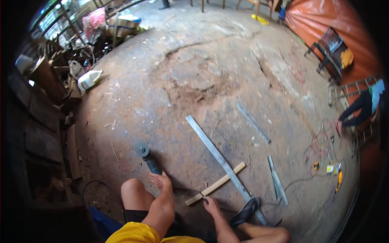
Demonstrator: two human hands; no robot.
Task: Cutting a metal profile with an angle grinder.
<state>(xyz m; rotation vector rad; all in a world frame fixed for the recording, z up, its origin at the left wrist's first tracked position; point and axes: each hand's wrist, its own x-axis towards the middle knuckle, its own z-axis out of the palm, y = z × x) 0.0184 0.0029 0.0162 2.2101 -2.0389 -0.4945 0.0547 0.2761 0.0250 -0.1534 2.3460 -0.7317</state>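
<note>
At the lower middle, my left hand (161, 179) is closed on the rear end of an angle grinder (153, 164). The grinder's round disc (142, 149) points away from me. My right hand (212, 205) is closed on a black cord (205, 199) by a light wooden strip (219, 184); whether the dark piece at the fingertips is a plug, I cannot tell. The strip lies crosswise with a long grey metal bar (216, 154). My shod right foot (247, 209) rests on the bar's near end.
Further metal pieces (276, 180) and a thin bar (253, 122) lie to the right. Tangled cords and a yellow-orange tool (339, 180) are on the far-right floor. A person (364, 103) stands near a ladder (352, 89). Clutter and a white jug (89, 79) line the left; the floor is broken ahead.
</note>
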